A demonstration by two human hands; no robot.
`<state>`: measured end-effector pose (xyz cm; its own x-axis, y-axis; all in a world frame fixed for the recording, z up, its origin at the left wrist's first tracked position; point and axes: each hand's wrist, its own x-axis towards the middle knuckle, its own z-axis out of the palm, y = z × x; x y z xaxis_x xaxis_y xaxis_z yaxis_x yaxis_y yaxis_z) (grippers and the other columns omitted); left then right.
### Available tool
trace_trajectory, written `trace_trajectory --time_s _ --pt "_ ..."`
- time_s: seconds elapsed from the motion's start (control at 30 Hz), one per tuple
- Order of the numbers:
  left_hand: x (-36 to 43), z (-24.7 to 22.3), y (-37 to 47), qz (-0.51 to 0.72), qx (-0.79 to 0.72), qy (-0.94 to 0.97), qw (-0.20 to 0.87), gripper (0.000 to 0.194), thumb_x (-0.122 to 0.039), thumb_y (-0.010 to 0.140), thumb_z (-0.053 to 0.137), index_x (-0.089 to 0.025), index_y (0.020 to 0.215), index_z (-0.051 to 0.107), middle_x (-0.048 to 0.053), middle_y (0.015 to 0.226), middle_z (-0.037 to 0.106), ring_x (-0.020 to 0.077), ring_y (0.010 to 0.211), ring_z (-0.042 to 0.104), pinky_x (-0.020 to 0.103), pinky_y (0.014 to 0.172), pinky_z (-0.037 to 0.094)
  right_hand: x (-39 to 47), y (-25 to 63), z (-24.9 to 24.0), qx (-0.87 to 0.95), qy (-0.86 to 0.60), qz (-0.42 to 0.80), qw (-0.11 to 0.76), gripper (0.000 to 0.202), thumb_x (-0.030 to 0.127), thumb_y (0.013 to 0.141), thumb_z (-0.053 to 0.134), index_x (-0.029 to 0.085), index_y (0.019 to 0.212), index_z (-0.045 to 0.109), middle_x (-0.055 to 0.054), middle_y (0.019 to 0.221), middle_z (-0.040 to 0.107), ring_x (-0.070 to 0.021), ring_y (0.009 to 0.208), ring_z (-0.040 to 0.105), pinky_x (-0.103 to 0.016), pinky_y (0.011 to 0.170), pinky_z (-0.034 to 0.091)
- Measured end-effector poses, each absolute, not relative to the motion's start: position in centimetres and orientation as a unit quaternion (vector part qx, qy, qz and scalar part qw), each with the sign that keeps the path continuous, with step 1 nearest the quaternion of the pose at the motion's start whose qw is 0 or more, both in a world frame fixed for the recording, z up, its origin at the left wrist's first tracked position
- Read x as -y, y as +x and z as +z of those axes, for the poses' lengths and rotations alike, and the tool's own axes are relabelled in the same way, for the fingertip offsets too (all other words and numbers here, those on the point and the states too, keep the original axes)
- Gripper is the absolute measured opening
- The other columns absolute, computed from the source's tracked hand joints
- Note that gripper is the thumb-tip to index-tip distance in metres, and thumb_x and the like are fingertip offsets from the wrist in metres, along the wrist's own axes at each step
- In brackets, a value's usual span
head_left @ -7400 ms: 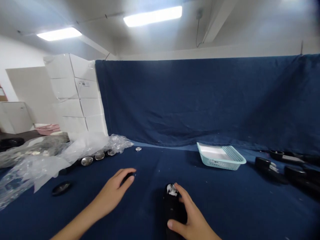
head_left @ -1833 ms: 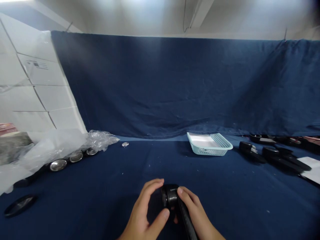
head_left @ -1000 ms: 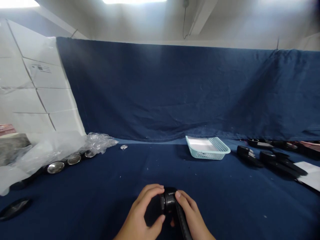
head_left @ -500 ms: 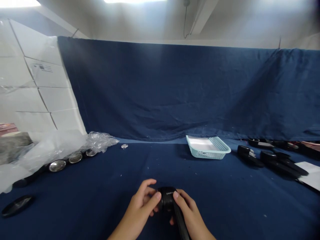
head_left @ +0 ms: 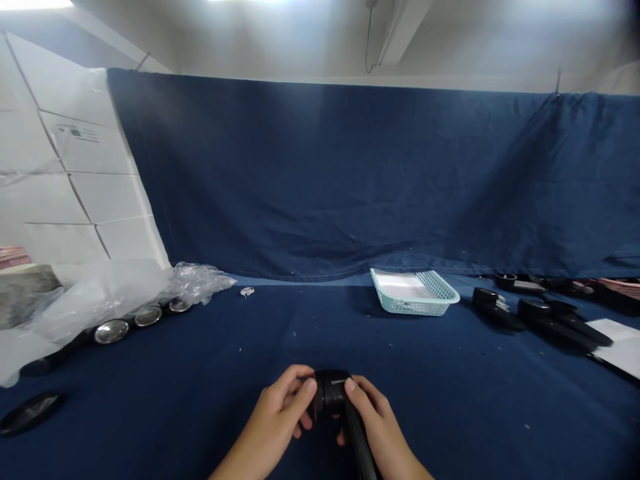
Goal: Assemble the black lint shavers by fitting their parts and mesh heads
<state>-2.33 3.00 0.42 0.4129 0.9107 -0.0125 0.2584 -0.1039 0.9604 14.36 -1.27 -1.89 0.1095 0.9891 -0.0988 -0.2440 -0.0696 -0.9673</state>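
Observation:
A black device (head_left: 334, 393) with a round head and a long handle sits between my hands at the bottom centre. My right hand (head_left: 373, 417) is wrapped round its neck, thumb on top near small pale lettering. The handle runs down past my right palm, out of the frame. My left hand (head_left: 286, 410) grips the left rim of the round head with thumb and curled fingers. Some fingertips of both hands are hidden behind the device.
A light blue basket (head_left: 417, 307) holds white sheets. Black devices (head_left: 555, 327) and white paper (head_left: 617, 343) lie at right. At left are round-lensed heads (head_left: 111, 331) under plastic wrap (head_left: 120, 287), a black oval piece (head_left: 31, 412) and white boxes (head_left: 100, 147). Behind hangs a blue cloth (head_left: 320, 180).
The fingers of my left hand have curled in closer round the left side of the head. The head has turned slightly, and the whole view has shifted a little.

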Motion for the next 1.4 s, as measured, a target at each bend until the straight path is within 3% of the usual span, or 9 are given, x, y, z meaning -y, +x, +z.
trace_trajectory --time_s 0.23,0.43,0.57,0.73,0.93,1.0,1.13,1.3,1.4 --pt "-2.4 1.5 -2.4 0.324 -0.418 0.713 0.461 0.033 -0.043 0.086 0.057 -0.021 0.111 0.057 0.004 0.091 0.068 0.0165 0.075 0.064 0.026 0.066 0.05 1.3 14.5 -1.9 0.387 -0.485 0.547 0.562 0.055 0.065 0.078 0.056 0.013 0.094 0.062 -0.001 0.065 0.062 -0.0094 0.042 0.056 -0.018 0.041 0.043" --pt "-1.7 2.0 -2.9 0.328 -0.395 0.773 0.372 0.044 -0.029 0.078 0.066 -0.028 0.121 0.055 0.006 0.114 0.064 0.0235 0.102 0.06 0.034 0.085 0.05 1.4 14.6 -1.7 0.38 -0.494 0.554 0.552 0.055 0.064 0.079 0.055 0.013 0.096 0.062 -0.001 0.066 0.063 -0.0107 0.045 0.058 -0.02 0.045 0.045" --pt "-1.8 1.4 -2.7 0.327 -0.437 0.751 0.372 0.046 -0.039 0.083 0.06 -0.029 0.127 0.05 0.007 0.123 0.06 0.0231 0.097 0.062 0.033 0.077 0.052 1.4 14.5 -1.8 0.373 -0.5 0.553 0.552 0.055 0.064 0.077 0.058 0.013 0.099 0.062 -0.002 0.068 0.065 -0.0109 0.045 0.058 -0.02 0.044 0.045" --pt "-2.3 1.4 -2.6 0.306 -0.454 0.72 0.426 0.035 -0.046 0.089 0.051 -0.022 0.114 0.057 0.005 0.094 0.069 0.0155 0.063 0.063 0.027 0.059 0.049 1.5 14.4 -1.9 0.385 -0.496 0.546 0.555 0.056 0.066 0.077 0.057 0.013 0.096 0.062 -0.001 0.066 0.064 -0.0094 0.042 0.057 -0.018 0.042 0.043" --pt "-2.6 1.7 -3.1 0.342 -0.375 0.72 0.473 0.054 -0.038 0.077 0.069 -0.026 0.126 0.048 0.009 0.121 0.058 0.0231 0.102 0.06 0.032 0.079 0.052 1.4 14.7 -1.7 0.377 -0.501 0.552 0.55 0.058 0.068 0.077 0.054 0.014 0.095 0.063 -0.004 0.069 0.067 -0.0104 0.043 0.058 -0.019 0.043 0.043" --pt "-3.0 1.3 -3.0 0.35 -0.386 0.685 0.509 0.05 -0.044 0.081 0.064 -0.025 0.124 0.048 0.011 0.125 0.055 0.0231 0.098 0.061 0.031 0.072 0.053 1.5 14.7 -1.7 0.38 -0.5 0.551 0.55 0.057 0.067 0.078 0.054 0.014 0.096 0.062 -0.004 0.069 0.067 -0.0099 0.042 0.057 -0.019 0.043 0.042" --pt "-3.5 0.8 -2.9 0.323 -0.406 0.657 0.547 0.041 -0.05 0.083 0.06 -0.019 0.108 0.056 0.009 0.104 0.061 0.0169 0.073 0.062 0.026 0.055 0.049 1.6 14.5 -1.7 0.394 -0.491 0.543 0.556 0.055 0.066 0.077 0.057 0.014 0.097 0.063 -0.002 0.068 0.065 -0.0094 0.043 0.057 -0.018 0.042 0.042" --pt "-3.2 1.8 -3.4 0.32 -0.378 0.703 0.51 0.039 -0.037 0.075 0.072 -0.021 0.108 0.058 0.004 0.097 0.063 0.0166 0.079 0.06 0.027 0.068 0.048 1.6 14.4 -1.6 0.397 -0.484 0.542 0.561 0.055 0.064 0.077 0.059 0.014 0.098 0.063 0.0 0.065 0.061 -0.0094 0.043 0.055 -0.019 0.042 0.043" --pt "-3.1 1.6 -3.4 0.33 -0.378 0.707 0.499 0.043 -0.04 0.077 0.07 -0.023 0.113 0.056 0.006 0.106 0.062 0.0188 0.088 0.06 0.027 0.069 0.048 1.6 14.4 -1.6 0.396 -0.486 0.543 0.56 0.054 0.063 0.078 0.057 0.013 0.098 0.063 -0.002 0.069 0.063 -0.0098 0.045 0.057 -0.019 0.043 0.044"
